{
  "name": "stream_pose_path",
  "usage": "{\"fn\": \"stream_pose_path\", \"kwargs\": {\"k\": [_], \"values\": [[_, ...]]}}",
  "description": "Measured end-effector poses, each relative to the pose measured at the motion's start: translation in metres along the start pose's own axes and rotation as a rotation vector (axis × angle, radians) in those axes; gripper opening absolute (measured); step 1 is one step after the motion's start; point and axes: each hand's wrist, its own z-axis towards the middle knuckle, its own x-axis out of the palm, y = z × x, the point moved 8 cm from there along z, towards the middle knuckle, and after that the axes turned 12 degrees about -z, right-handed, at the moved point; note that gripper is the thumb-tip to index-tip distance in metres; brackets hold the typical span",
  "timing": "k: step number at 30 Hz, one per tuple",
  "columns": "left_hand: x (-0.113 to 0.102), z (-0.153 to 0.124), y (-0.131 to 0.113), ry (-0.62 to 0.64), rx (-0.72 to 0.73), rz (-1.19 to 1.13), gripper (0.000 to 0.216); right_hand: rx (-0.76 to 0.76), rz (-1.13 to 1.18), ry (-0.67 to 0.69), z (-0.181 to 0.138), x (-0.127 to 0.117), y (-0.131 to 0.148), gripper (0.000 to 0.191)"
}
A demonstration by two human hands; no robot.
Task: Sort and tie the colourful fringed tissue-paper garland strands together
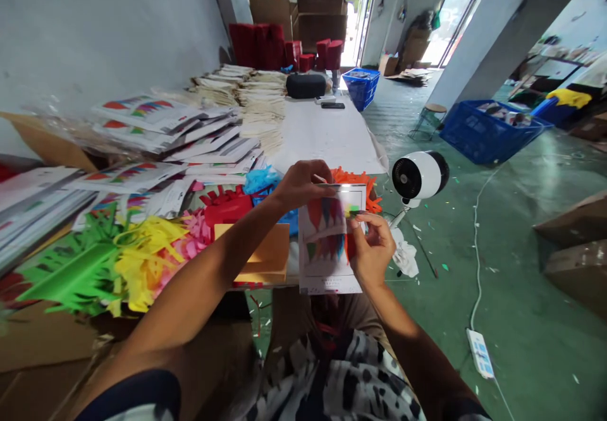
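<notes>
One flat white card packet [327, 263], glossy, printed with two rows of red, orange, green and blue triangular pennants and a line of small text at the foot. Held upright, slightly tilted, print toward the holder. Top edge gripped under the left hand [300, 186]; right edge against the right hand [374, 253]. A small green-and-yellow paper bit [353, 209] is pinched at that hand's fingertips, by the packet's upper right corner.

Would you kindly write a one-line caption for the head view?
Left hand and right hand hold a printed flag packet beside colourful cut paper.
</notes>
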Motion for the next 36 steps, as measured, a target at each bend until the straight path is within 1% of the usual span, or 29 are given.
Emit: {"fn": "stream_pose_path", "kwargs": {"k": [3,5,7,9,11,12,15,18,20,22,24,27,29,31,34,36], "values": [[0.023,-0.013,-0.034,0.051,0.060,-0.076,0.021,-0.132,0.013,-0.039,0.013,-0.028,0.034,0.012],[0.043,-0.027,-0.046,0.101,0.043,-0.124,0.020,-0.223,0.016,-0.028,0.021,-0.048,0.057,0.020],[0.066,-0.045,-0.050,0.166,0.009,-0.180,0.021,-0.281,-0.008,0.041,0.025,-0.066,0.076,0.029],[0.089,-0.066,-0.047,0.257,-0.041,-0.244,0.020,-0.282,-0.057,0.182,0.022,-0.078,0.084,0.034],[0.110,-0.089,-0.035,0.320,-0.093,-0.319,0.021,-0.242,-0.113,0.328,0.011,-0.088,0.083,0.032],[0.118,-0.101,-0.028,0.329,-0.112,-0.360,0.022,-0.216,-0.142,0.376,0.003,-0.093,0.079,0.030],[0.135,-0.133,-0.006,0.312,-0.114,-0.424,0.021,-0.164,-0.218,0.435,-0.023,-0.109,0.068,0.024],[0.150,-0.160,0.012,0.296,-0.125,-0.432,0.024,-0.166,-0.269,0.457,-0.046,-0.115,0.062,0.023],[0.157,-0.173,0.021,0.265,-0.160,-0.440,0.031,-0.190,-0.304,0.446,-0.057,-0.116,0.061,0.023],[0.161,-0.181,0.028,0.227,-0.162,-0.430,0.032,-0.197,-0.337,0.423,-0.063,-0.116,0.059,0.021],[0.162,-0.183,0.030,0.200,-0.118,-0.419,0.029,-0.161,-0.335,0.402,-0.064,-0.118,0.055,0.019],[0.162,-0.182,0.034,0.174,-0.095,-0.419,0.026,-0.063,-0.217,0.418,-0.059,-0.122,0.051,0.018],[0.162,-0.180,0.037,0.174,-0.127,-0.413,0.027,-0.031,-0.121,0.489,-0.055,-0.122,0.054,0.016],[0.162,-0.179,0.039,0.172,-0.164,-0.411,0.027,-0.023,-0.099,0.608,-0.052,-0.119,0.058,0.015],[0.161,-0.179,0.041,0.148,-0.225,-0.423,0.022,-0.042,-0.201,0.756,-0.053,-0.115,0.058,0.015],[0.162,-0.180,0.044,0.134,-0.271,-0.444,0.023,-0.083,-0.282,0.783,-0.054,-0.114,0.055,0.013]]}}
